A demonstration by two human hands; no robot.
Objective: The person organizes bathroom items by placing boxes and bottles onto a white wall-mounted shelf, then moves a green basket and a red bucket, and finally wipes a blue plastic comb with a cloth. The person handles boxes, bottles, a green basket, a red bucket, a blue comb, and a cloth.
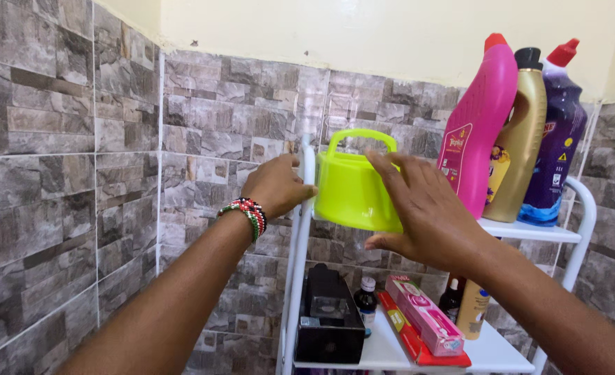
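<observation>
Both hands on a lime-green tub with a loop handle, up on the top shelf

The left hand sits at the tub's left end by the white shelf post, fingers curled in fairly narrow – thumb tip looks to touch the lime-green tub, though I can't tell if it really grips. The right hand is spread wide across the front, fingers flat on the plastic, thumb hooked under the bottom edge – more cupping than clamping. The tub rests on the top shelf, just left of a pink bottle, a gold bottle and a purple bottle. Lower shelf holds a black box and a pink carton.
</observation>
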